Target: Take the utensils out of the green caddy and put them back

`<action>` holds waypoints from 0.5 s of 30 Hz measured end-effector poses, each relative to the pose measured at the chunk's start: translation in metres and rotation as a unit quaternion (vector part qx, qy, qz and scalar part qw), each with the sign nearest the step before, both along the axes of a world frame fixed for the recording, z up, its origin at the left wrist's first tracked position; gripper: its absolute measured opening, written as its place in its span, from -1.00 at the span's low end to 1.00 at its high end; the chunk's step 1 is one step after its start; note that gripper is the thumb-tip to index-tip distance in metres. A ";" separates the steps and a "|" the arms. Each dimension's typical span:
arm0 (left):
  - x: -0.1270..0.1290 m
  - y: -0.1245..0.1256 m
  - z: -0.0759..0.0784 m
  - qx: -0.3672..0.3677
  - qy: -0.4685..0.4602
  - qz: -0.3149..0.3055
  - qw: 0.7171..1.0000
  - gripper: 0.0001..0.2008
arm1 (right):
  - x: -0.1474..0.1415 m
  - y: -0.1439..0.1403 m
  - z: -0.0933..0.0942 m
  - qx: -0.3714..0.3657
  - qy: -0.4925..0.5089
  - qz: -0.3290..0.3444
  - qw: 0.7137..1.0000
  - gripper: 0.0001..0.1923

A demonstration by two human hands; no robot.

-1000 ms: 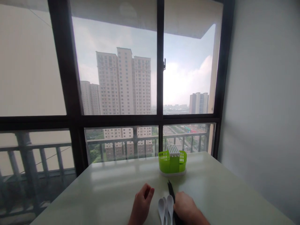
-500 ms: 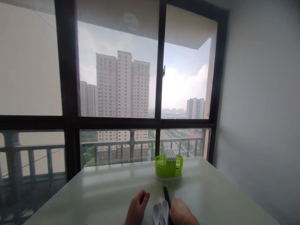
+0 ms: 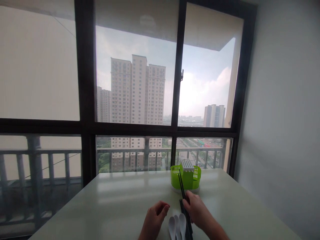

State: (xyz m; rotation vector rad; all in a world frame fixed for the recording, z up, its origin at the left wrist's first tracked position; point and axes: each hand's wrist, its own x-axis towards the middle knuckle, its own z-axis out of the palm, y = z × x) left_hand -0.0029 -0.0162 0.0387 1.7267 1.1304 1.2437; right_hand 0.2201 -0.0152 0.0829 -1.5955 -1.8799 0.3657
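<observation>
right hand (image 3: 198,207) has its grip pinched on black chopsticks (image 3: 183,192), left hand (image 3: 154,218) just kinda half-open, empty, left of the white spoons (image 3: 177,224)

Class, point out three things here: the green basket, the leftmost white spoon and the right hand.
Green basket (image 3: 189,180), head view: on its front wall.
Leftmost white spoon (image 3: 172,225), head view: on its bowl.
Right hand (image 3: 196,207), head view: on its back.

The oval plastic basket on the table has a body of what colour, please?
Bright green; the basket shows best in the head view.
</observation>
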 end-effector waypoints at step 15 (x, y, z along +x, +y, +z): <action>-0.010 0.008 -0.003 0.041 0.106 0.024 0.993 -0.76 | -0.077 0.027 -0.004 0.072 0.091 0.169 0.979 -0.88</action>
